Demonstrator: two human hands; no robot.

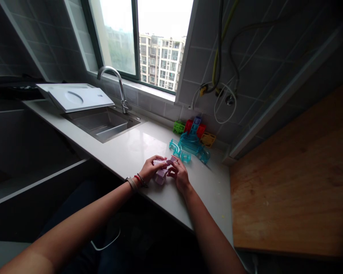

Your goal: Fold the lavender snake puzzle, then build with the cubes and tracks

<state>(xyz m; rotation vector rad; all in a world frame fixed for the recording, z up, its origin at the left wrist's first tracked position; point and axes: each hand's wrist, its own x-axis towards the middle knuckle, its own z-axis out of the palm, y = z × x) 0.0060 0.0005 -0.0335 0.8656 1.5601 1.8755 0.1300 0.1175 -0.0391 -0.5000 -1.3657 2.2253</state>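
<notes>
Over the front part of the white counter, my left hand [151, 168] is closed around a pale purple plastic piece [161, 176], whose exact kind I cannot make out. From the right, my right hand [179, 174] pinches a small purple part [172, 160] at the upper end of it. Whether the two purple parts are joined is hidden by my fingers. Just beyond my hands lie clear turquoise plastic track pieces [175, 147], some curved. A larger turquoise piece [190, 141] stands behind them.
Green [178, 127], red [201, 129] and yellow [208, 139] plastic blocks sit against the tiled wall. Left is a steel sink [103, 125] with a tap [120, 85] and a white panel [80, 99] across its back. A wooden board [291, 179] borders the counter's right end.
</notes>
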